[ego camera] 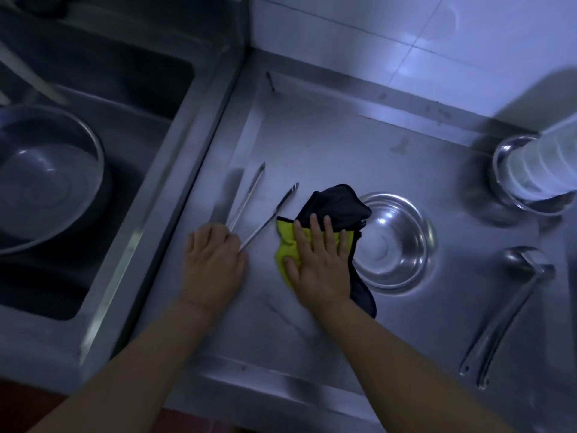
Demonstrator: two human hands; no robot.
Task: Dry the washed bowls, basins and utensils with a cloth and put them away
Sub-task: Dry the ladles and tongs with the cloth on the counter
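Observation:
A pair of steel tongs (249,195) lies on the steel worktop (327,145), its two arms spread toward the far side. My left hand (212,260) is curled over the tongs' near end. My right hand (318,257) lies flat, fingers straight, on a yellow and black cloth (331,204). The cloth's far edge overlaps the rim of a small steel bowl (396,242) standing just right of it. Two ladles (512,304) lie side by side at the right.
A large steel basin (46,179) sits tilted in the sink (131,98) at the left. At the far right a stack of white cups (537,170) stands in another steel bowl (505,160). A tiled wall (406,26) runs behind the worktop.

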